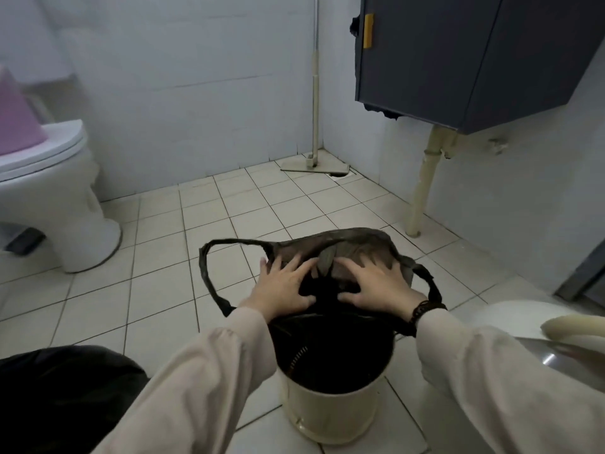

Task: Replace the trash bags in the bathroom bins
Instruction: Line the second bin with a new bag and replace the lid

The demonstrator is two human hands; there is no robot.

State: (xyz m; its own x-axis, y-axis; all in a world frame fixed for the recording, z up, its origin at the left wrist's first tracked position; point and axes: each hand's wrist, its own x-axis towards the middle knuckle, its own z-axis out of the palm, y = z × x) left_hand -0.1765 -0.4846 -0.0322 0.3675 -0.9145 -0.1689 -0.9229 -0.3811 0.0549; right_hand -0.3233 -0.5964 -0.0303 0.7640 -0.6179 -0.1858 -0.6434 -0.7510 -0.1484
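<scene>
Spreading a black bag over the bin

The trash bag sits across the cream bin; our left hand and right hand press it with splayed fingers, gripping nothing. We should push its middle down, handles outside.

You had a pale tiled floor carrying a cream bin, a toilet base, a mop head and a drain pipe.

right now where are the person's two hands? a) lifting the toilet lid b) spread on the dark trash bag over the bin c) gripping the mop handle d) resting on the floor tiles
b: the left hand and right hand lie with fingers spread on the dark trash bag above the cream bin.
</scene>
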